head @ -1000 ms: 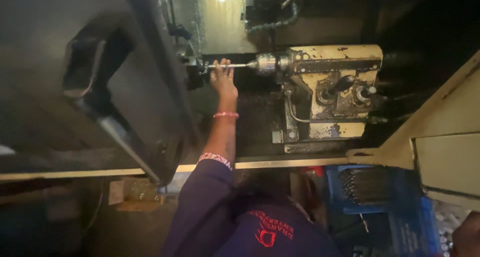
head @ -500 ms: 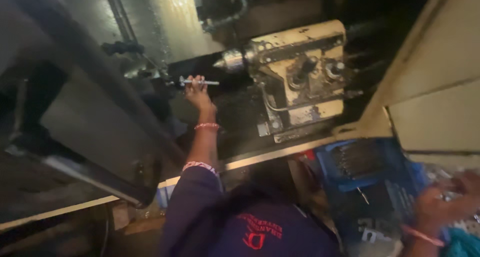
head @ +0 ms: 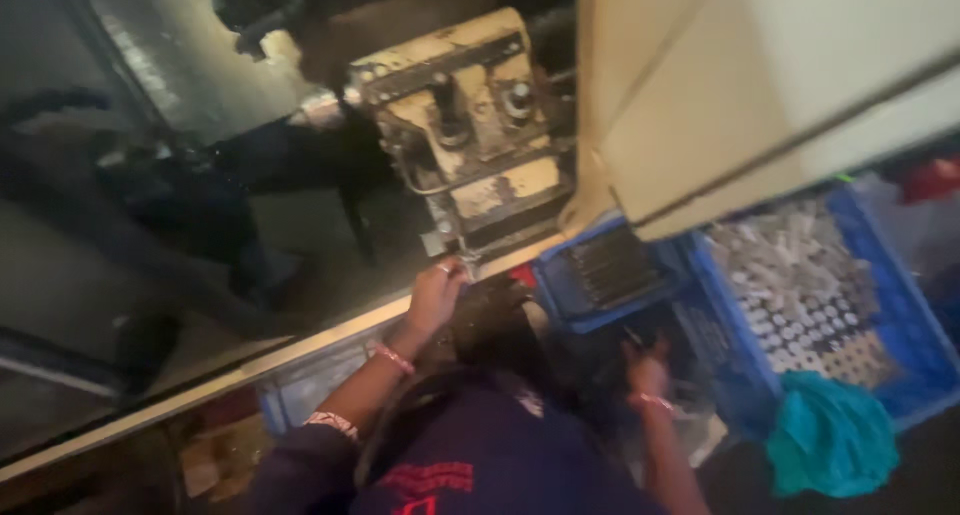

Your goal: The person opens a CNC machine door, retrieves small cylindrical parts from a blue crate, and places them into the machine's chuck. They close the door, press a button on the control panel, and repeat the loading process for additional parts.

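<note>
Blue plastic crate (head: 905, 320) low on the right, packed with rows of small grey metal pieces (head: 800, 285), teal rag (head: 832, 445) bunched at its near corner. Second blue tray (head: 570, 285) just left of it holding dark slim tools (head: 610, 270) side by side. Big cream panel (head: 760, 85) slanting over both.

Left hand (head: 437, 295) stretched forward at the machine's metal ledge (head: 300, 350), wrist bent, pink bangle on it, fingers (head: 445, 275) curled round something small and shiny (head: 470, 266) right under the cream-painted tool block (head: 470, 115), too blurry to say what. Right hand (head: 648, 367) down between the tray and the crate, fingers (head: 640, 350) bent around something dark, can't tell if actually gripping. Everything pretty smeared by motion. Dark navy sleeve (head: 300, 465) at the bottom
</note>
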Demonstrator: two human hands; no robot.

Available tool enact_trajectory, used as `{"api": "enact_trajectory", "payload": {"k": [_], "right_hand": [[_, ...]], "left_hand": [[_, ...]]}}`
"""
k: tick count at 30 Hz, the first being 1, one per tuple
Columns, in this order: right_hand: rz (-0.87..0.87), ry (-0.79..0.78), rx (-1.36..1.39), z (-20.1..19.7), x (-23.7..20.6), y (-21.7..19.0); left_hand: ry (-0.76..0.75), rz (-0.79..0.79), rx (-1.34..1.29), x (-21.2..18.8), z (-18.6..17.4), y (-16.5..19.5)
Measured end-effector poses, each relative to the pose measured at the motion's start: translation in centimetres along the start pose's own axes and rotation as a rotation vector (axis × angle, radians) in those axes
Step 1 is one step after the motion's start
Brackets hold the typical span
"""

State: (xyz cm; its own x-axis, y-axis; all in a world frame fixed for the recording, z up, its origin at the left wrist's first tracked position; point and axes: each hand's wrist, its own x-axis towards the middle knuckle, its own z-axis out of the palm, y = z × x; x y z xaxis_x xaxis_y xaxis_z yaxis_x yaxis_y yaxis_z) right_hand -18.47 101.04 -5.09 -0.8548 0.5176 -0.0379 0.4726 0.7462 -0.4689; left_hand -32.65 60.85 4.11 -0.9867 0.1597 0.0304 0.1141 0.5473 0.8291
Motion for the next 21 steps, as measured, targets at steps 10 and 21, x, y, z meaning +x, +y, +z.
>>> {"api": "enact_trajectory", "payload": {"k": [10,21], "right_hand": [[0.266,-0.206,0.024,4.5,-0.2,0.6],[0.160,0.194,0.636,-0.5,-4.3,3.0]], "left_hand": [[-0.399,0.316,-0.226,-3.8,14.2,10.8],[-0.602,0.187,-0.021,-4.9,27.7,7.8]]}}
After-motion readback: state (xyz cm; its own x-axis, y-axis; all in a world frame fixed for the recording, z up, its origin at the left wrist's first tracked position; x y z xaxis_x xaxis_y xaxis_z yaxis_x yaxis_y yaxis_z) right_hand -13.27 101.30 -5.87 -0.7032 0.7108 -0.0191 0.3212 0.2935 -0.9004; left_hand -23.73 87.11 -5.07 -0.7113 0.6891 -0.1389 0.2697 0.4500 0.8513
